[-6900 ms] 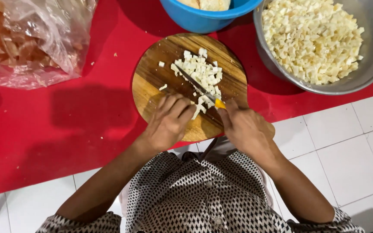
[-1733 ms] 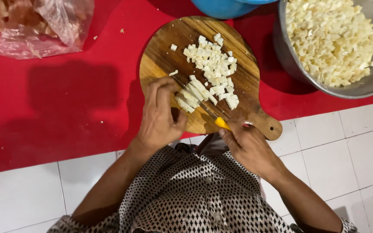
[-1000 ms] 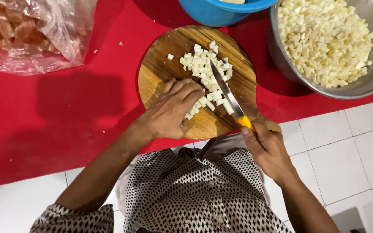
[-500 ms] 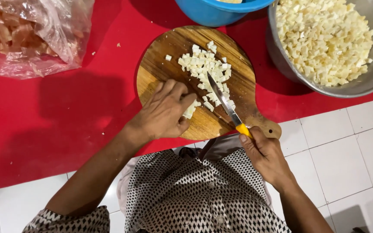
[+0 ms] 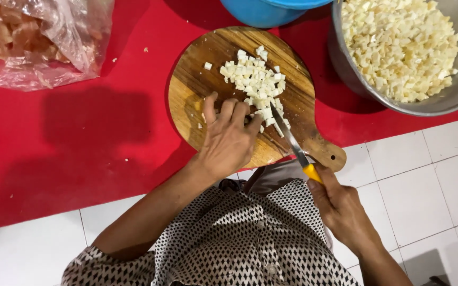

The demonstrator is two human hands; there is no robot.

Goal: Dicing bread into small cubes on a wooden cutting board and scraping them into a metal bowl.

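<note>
The left hand [image 5: 229, 139] lies flat on the round wooden cutting board [image 5: 197, 90]. Its fingers [image 5: 227, 109] are spread a little and bent down, pressing on the small white cubes [image 5: 254, 80] at the near edge of the pile. It is not gripping anything, just holding the bits in place.

The right hand [image 5: 340, 207] is closed tight around the yellow handle of a thin knife [image 5: 291, 142]. The hand is off the board, above the white floor tiles [image 5: 425, 185]. The blade points up and away, with its tip touching the cubes just beside the left fingertips.

The cubes are tiny, pale and blocky. Most sit in a loose heap in the middle of the board, and a few lie apart near the far edge.

The board rests on a red mat [image 5: 80, 137]. Near it stand a big metal bowl [image 5: 451, 98] full of the same white cubes, a blue bowl [image 5: 261, 13], and a clear plastic bag [image 5: 38, 42] with brownish pieces inside.
</note>
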